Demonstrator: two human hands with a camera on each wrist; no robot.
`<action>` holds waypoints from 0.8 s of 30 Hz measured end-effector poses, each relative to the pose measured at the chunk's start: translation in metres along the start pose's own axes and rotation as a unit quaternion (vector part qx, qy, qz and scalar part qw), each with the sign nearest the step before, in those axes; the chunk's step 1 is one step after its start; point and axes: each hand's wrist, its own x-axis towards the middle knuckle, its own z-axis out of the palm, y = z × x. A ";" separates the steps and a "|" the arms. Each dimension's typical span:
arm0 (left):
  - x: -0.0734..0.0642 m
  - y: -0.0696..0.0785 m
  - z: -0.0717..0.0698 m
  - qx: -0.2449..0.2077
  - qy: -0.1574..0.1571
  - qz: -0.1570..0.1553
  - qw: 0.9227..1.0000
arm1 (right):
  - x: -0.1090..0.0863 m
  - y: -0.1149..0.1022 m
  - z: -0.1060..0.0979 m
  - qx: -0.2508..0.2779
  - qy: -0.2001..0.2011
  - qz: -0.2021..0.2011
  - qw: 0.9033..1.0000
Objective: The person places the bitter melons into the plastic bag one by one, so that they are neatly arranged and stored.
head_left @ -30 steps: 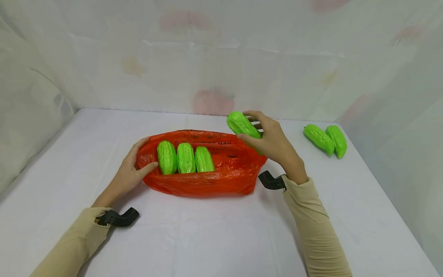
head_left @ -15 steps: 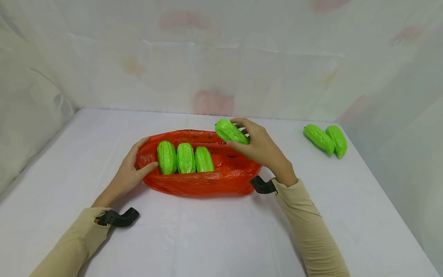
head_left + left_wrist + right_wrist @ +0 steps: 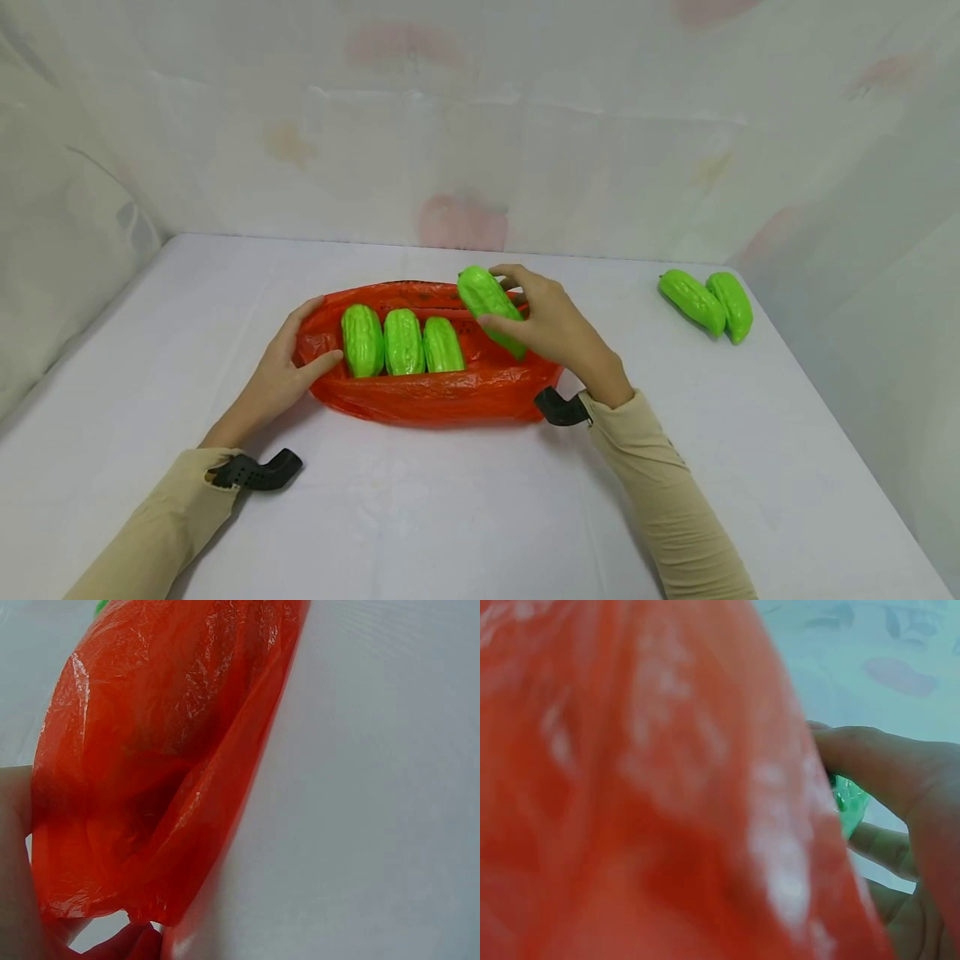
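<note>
A red plastic bag lies spread with its mouth gaping, and three light-green bumpy bitter melons sit side by side in its left and middle part. My left hand grips the bag's left end, thumb over the rim and fingers behind. Over the bag's right part, my right hand holds another bitter melon, tilted, between thumb and fingers. The left wrist view is filled mostly by the bag's red film. In the right wrist view the bag hides most of the held melon.
Two more bitter melons lie together near the table's back right corner. The white table meets a pale patterned curtain along its back edge. A black camera mount sits on each wrist.
My right hand has moved left and down with the bitter melon, from the bag's right edge to over its opening. My left hand stays put on the bag.
</note>
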 end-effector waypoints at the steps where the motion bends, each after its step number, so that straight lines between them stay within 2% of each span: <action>1: 0.000 0.000 0.000 0.000 0.000 -0.001 1.000 | 0.000 0.000 0.001 -0.001 -0.002 0.001 1.000; 10: 0.000 0.000 0.000 0.002 -0.001 0.000 1.000 | 0.001 -0.003 0.009 -0.028 -0.016 -0.007 0.999; 24: 0.000 0.000 -0.001 0.001 -0.004 -0.005 1.000 | 0.001 -0.004 0.018 -0.066 -0.034 0.029 0.997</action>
